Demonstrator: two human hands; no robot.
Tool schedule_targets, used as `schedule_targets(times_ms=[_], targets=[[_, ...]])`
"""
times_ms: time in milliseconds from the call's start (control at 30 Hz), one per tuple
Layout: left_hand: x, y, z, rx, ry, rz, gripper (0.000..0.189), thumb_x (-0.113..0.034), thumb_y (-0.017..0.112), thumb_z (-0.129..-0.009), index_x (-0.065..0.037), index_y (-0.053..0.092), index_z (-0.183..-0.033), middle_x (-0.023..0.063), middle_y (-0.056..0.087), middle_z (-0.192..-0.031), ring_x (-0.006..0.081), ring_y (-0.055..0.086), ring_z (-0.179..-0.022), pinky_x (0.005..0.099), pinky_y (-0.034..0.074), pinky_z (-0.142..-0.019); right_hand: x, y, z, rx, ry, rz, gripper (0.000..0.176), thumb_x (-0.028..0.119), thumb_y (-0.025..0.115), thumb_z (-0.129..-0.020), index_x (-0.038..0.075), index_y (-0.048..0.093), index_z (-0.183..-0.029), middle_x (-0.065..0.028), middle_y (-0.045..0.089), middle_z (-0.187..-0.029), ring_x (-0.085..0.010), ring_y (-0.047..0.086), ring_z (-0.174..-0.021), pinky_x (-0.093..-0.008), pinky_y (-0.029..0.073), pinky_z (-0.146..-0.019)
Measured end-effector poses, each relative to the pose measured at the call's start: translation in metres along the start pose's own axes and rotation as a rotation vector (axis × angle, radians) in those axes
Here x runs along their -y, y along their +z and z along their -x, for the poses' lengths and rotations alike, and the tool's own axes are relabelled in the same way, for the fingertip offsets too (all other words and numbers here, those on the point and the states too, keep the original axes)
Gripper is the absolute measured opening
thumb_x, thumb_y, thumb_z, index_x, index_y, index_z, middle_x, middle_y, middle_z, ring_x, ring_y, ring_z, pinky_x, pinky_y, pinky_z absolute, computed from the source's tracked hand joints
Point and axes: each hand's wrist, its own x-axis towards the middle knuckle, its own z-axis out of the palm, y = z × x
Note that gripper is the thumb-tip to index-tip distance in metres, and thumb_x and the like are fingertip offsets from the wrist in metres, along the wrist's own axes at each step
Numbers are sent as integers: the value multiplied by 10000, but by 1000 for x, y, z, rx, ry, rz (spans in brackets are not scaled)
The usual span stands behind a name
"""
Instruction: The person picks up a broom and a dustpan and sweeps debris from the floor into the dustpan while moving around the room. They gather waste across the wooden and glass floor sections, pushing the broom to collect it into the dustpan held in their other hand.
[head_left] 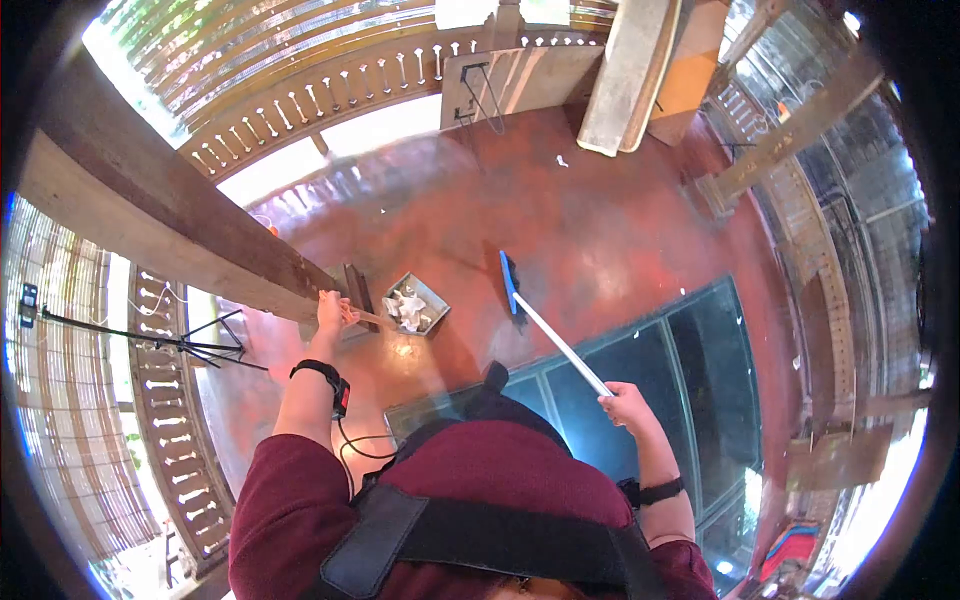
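Note:
My left hand (335,311) is closed around the wooden handle of a dustpan (438,316), beside the foot of a thick wooden post. Crumpled whitish scraps (407,306) lie inside the pan. In my right hand (626,405) is the upper end of the pale stick of a broom (562,345). Its blue head (508,282) is down at the red floor, a short way right of the dustpan.
A wooden post (190,225) rises close on my left, with a tripod (200,345) past it. A dark glassy panel (610,375) lies under my right arm. Boards (625,85) lean at the back, near a small white scrap (562,160) on the floor (440,210).

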Motion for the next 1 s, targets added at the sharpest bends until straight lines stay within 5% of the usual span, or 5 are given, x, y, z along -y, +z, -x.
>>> schedule_targets(times_ms=[367,567,667,867,1000], targets=[[-30,55,-28,-145,68,74,267,-218,474,-733,-16,399,-891,112,440,-742,231,485,-530,387,479,-430,162,-17,-128,207,-215,207,319,39,525,-751,-10,489,-1065,14,404,-571,-57,348,-424,-211,272,-354],[-42,55,-57,-171,62,136,252,-212,477,-734,-52,387,-906,111,448,-761,242,490,-537,390,478,-437,247,26,-209,134,-474,518,240,109,566,-703,-31,546,-897,-142,585,-722,-219,570,-704,-338,431,-635],[-51,51,-61,-193,4,147,255,-214,477,-737,-59,381,-915,111,451,-779,246,492,-547,392,479,-444,287,51,-246,102,-594,653,304,89,567,-726,-26,522,-1004,-106,589,-778,-164,551,-704,-294,431,-611],[-61,55,-73,-242,39,169,260,-215,469,-748,-56,389,-938,105,456,-794,236,497,-572,391,488,-463,383,99,-276,97,-770,998,190,108,534,-703,1,534,-860,-191,582,-838,-352,555,-801,-399,446,-674],[-78,44,-68,-222,-56,122,259,-218,469,-759,-65,390,-951,95,461,-783,209,500,-596,367,489,-478,406,137,-324,137,-731,1327,228,93,475,-723,12,517,-931,-197,579,-860,-331,562,-822,-410,450,-701]])
